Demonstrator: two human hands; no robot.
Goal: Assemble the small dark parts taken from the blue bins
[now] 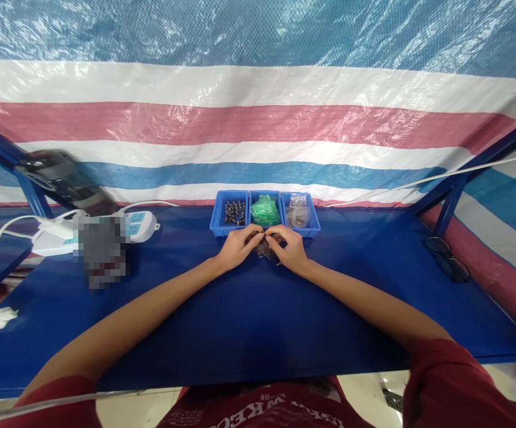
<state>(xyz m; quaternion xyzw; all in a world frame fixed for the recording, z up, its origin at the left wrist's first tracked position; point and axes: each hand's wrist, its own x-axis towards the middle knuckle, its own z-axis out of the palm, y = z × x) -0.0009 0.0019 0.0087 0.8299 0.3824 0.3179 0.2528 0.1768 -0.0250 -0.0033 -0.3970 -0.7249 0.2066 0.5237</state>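
In the head view, the left hand (241, 245) and the right hand (289, 247) are held almost together above the blue desk (258, 321); the fingertips of both are bent inward and nearly joined over a small clear plastic bag of dark pieces (264, 248), which is placed between them, just in front of three blue bins (228, 230); whether it is gripped by either hand cannot be made out; by the bins, small dark knobs (235, 211), green plastic packaging (264, 210) and clear packets (298, 213) are held, from left to right; at far left, a white power strip (142, 226) is seen.
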